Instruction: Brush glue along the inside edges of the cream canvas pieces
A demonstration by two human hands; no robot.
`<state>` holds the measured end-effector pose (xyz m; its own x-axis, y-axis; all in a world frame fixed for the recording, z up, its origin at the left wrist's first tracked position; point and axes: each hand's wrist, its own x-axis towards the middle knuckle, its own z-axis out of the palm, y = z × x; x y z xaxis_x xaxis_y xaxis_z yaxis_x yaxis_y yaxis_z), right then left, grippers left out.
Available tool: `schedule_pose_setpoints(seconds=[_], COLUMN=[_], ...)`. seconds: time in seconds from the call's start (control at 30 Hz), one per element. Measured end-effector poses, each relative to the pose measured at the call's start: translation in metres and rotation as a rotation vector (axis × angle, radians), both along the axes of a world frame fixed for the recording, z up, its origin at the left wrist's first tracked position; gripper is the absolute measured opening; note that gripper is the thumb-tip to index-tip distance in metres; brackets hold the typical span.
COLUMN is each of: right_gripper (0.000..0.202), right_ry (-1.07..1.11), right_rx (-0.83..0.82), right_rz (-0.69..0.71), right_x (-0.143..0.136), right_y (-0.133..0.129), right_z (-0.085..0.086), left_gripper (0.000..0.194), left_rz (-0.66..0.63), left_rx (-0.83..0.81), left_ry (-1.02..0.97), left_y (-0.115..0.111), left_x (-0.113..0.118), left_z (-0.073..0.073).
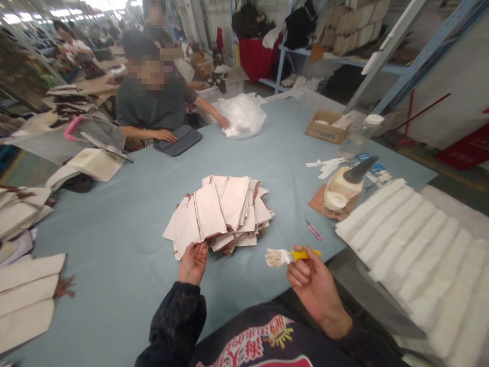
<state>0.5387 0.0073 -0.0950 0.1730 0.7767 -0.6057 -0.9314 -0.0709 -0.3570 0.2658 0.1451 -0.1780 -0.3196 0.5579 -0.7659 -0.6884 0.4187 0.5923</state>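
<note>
A fanned stack of cream panels with brown edges [219, 204] lies on the table in front of me. At its near left edge, the fingers of my left hand [194, 262] are curled around the edge of a cream panel [186, 224]; the fingertips are partly hidden. My right hand [311, 280] is closed on the yellow handle of a paintbrush [280, 257], held right of the stack. Its bristles point left and are coated with a whitish substance. Small pink-handled thread snips [314, 230] lie beyond the brush.
A glue-coated container with a dark handle [344, 188] stands on a brown pad. Overlapping white strips [416, 244] cover the right side. Cardboard box [327, 127] and plastic bag [244, 114] are farther back. Across the table, a person's hand [165, 135] rests on a dark panel.
</note>
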Motion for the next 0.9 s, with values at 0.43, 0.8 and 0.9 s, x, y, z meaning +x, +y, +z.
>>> schedule_pose_setpoints(seconds=[0.43,0.8,0.9], right_gripper=[0.043,0.047,0.046], right_ry=[-0.016,-0.21,-0.294], right_rx=[-0.11,-0.074,-0.057], right_rz=[-0.084,-0.144,-0.146], right_x=[-0.046,-0.078,-0.087], right_y=[-0.027,-0.053,-0.055], right_z=[0.003,0.012,0.021], left_gripper=[0.02,0.022,0.02], left_rz=[0.043,-0.084,-0.202], left_rx=[0.255,0.443,0.483], left_ry=[-0.229,0.09,0.193], left_y=[-0.001,0.006,-0.024], left_x=[0.02,0.048,0.005], left_z=[0.024,0.003,0.013])
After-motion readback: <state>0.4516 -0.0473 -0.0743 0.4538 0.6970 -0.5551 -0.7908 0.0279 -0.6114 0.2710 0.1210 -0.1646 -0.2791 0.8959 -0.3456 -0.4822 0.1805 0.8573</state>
